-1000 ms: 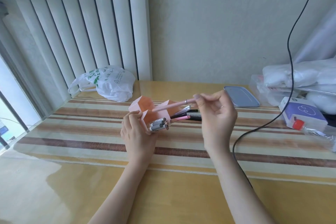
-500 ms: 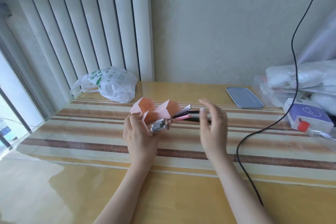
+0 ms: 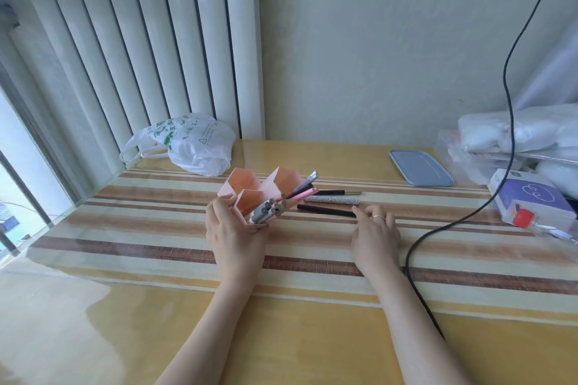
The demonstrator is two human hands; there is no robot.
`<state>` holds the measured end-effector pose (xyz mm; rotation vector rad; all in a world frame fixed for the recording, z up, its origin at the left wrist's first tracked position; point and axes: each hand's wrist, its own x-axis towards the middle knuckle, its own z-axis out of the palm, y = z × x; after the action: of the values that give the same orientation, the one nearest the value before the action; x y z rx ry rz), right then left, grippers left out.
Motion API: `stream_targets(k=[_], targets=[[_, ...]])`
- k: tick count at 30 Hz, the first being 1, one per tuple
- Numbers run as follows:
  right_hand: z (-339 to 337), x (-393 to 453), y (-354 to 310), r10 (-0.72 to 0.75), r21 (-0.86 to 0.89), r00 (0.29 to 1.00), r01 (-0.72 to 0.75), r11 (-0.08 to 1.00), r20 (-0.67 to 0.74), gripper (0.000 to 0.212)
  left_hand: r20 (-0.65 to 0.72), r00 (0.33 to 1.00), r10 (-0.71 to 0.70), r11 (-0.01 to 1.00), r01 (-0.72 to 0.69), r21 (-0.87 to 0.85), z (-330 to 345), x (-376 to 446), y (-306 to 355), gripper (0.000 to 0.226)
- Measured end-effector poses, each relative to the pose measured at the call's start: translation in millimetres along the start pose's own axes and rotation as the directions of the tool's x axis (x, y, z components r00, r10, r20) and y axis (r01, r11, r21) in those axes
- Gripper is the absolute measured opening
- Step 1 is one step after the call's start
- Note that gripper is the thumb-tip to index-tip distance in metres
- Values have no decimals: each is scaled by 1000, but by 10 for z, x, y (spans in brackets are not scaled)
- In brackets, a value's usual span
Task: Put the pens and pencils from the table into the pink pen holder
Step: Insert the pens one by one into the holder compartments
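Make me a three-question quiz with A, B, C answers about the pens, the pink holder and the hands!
1. Where is the white plastic bag?
A. at the table's far left, by the blinds
B. inside the holder
C. under the right hand

2. How many pens lie flat on the table just right of the pink pen holder?
A. none
B. three
C. ten

3. What is the left hand doing?
A. resting flat on the table
B. holding the pen holder tilted
C. pulling the cable

Answers:
1 A, the bag sits at the far left corner.
2 B, a black-and-gold pen, a glittery silver pen and a black pen lie there.
3 B, its fingers wrap the holder; the right hand touches the black pen's end.
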<state>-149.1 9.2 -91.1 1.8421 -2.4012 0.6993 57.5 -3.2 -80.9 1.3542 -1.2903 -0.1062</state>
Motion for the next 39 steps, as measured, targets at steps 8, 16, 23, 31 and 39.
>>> stream_targets(k=[8,16,23,31,39], targets=[[11,-10,22,-8,169,995,24,985,-99,27,1,1000,-3,1000,3,3,0,-1,12,59],[-202,17,-85,115,910,993,-67,408,22,26,-3,1000,0,1000,0,6,5,5,0,59],[-605,77,-333,268,996,959,85,33,-91,9,14,1000,13,1000,-13,12,5,3,-2,60],[-652,100,-388,170,881,969,-79,-466,177,8,15,998,53,997,-54,48,5,-13,28,56],[-764,61,-621,188,950,981,96,-298,-40,12,17,997,73,995,-74,69,14,-22,27,59]])
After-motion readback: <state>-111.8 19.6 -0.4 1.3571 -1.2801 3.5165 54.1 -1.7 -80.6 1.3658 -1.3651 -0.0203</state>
